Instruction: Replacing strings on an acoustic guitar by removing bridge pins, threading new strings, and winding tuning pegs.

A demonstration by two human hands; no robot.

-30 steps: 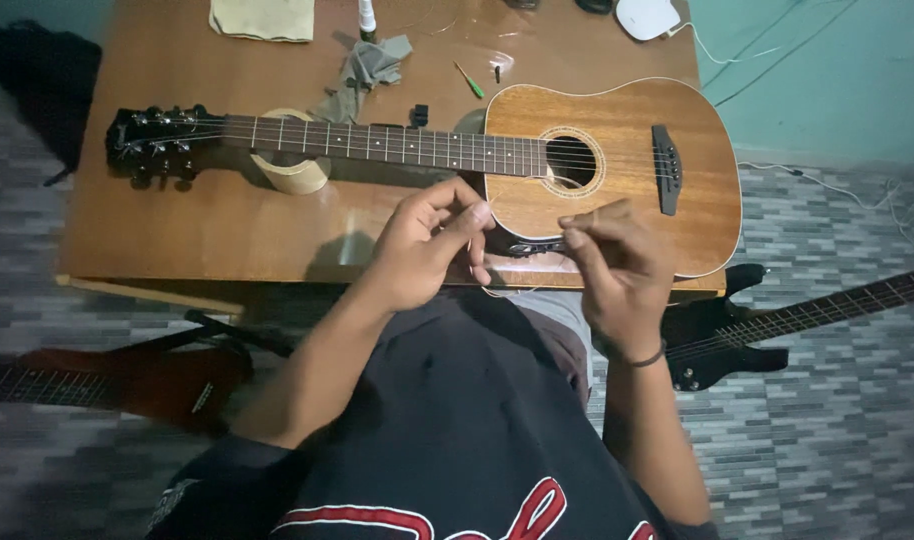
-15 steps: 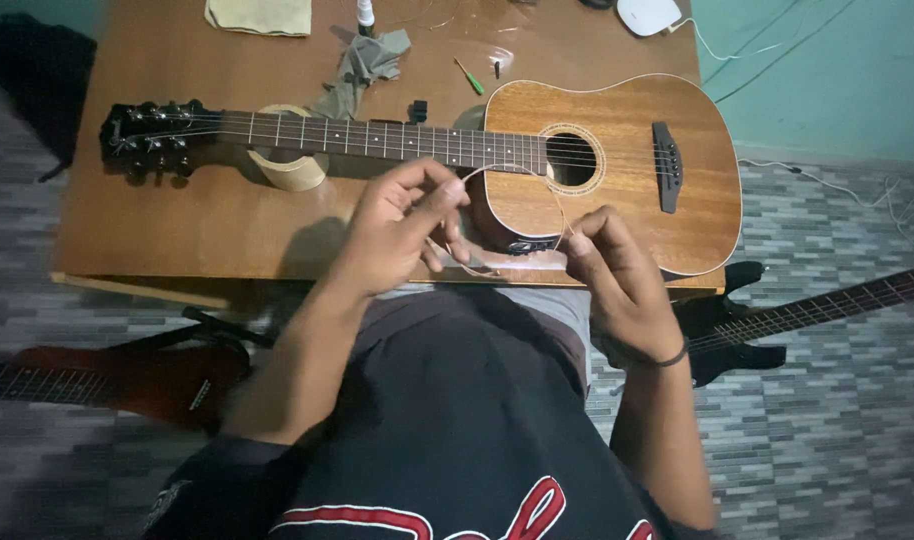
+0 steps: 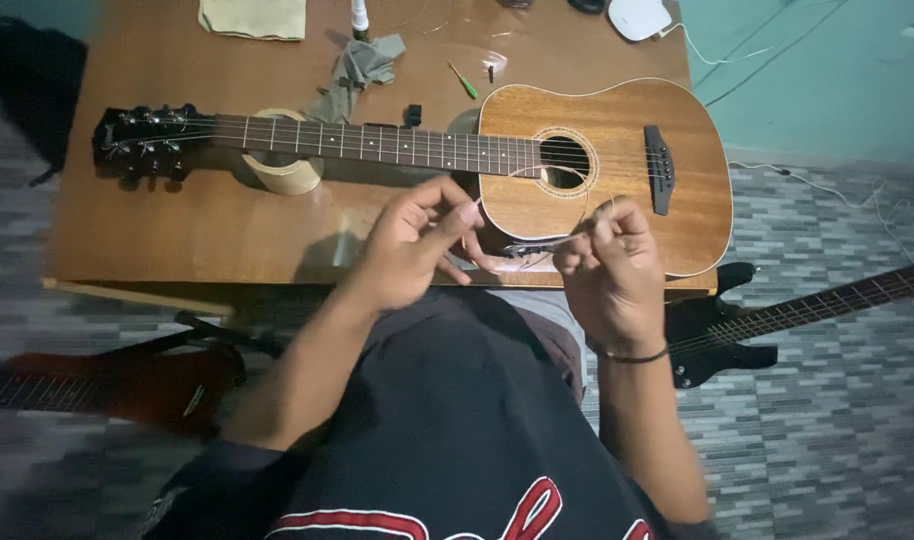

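Observation:
An acoustic guitar [image 3: 597, 170] lies flat on a wooden table [image 3: 177, 230], its headstock [image 3: 142, 145] to the left and its neck resting on a roll of tape [image 3: 282, 175]. My left hand [image 3: 417, 240] and my right hand [image 3: 607, 270] are held close together over the table's near edge, in front of the guitar's body. Both pinch a thin coiled guitar string [image 3: 532, 245] that loops up near the sound hole [image 3: 565, 160]. The right wrist wears a dark band.
On the far side of the table lie a beige cloth [image 3: 252, 18], a grey rag [image 3: 362, 65], a small green tool [image 3: 465, 82] and a white device [image 3: 639, 15]. A black electric guitar [image 3: 777, 320] lies on the floor at right, a reddish one [image 3: 107, 385] at left.
Both hands have shifted slightly right and apart along the string. The view has tilted a little.

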